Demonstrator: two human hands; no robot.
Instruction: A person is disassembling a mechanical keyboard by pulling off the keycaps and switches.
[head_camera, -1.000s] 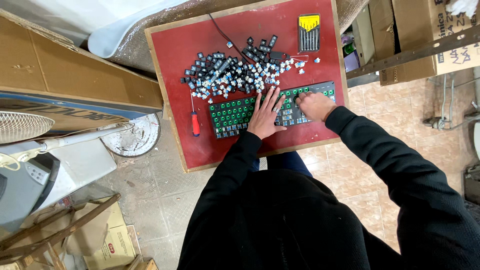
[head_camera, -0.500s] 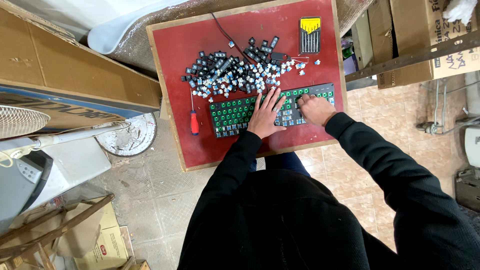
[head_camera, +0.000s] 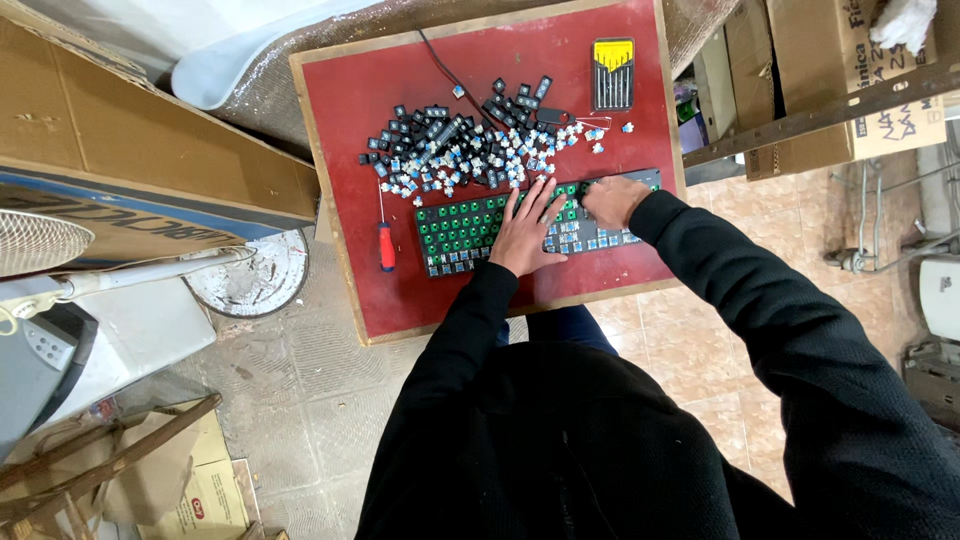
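A: Where's the stripped keyboard with the green board and blue switches (head_camera: 470, 230)?

B: On the red wooden worktop (head_camera: 620, 275), long axis running left to right, tilted up a little at the right end. Keycaps off; switches left mostly along its near and right side.

A: Hands?

B: Left hand (head_camera: 527, 228) flat on the keyboard's middle, fingers spread, palm down, gripping nothing. Right hand (head_camera: 612, 200) on the keyboard's right end, fingers curled down onto the switches; can't tell if it pinches one.

A: Which is nearer the loose parts?

B: The heap of black keycaps and pale blue switches (head_camera: 465, 145) lies just beyond the keyboard's far edge. Left fingertips point at it, so the left hand is nearer.

A: Anything else?

B: Red-handled screwdriver (head_camera: 386, 238) just left of the keyboard, shaft pointing away. Yellow-and-black case of small screwdrivers (head_camera: 613, 73) beyond the keyboard's right end. Black cable (head_camera: 450, 68) runs from the heap off the far edge.
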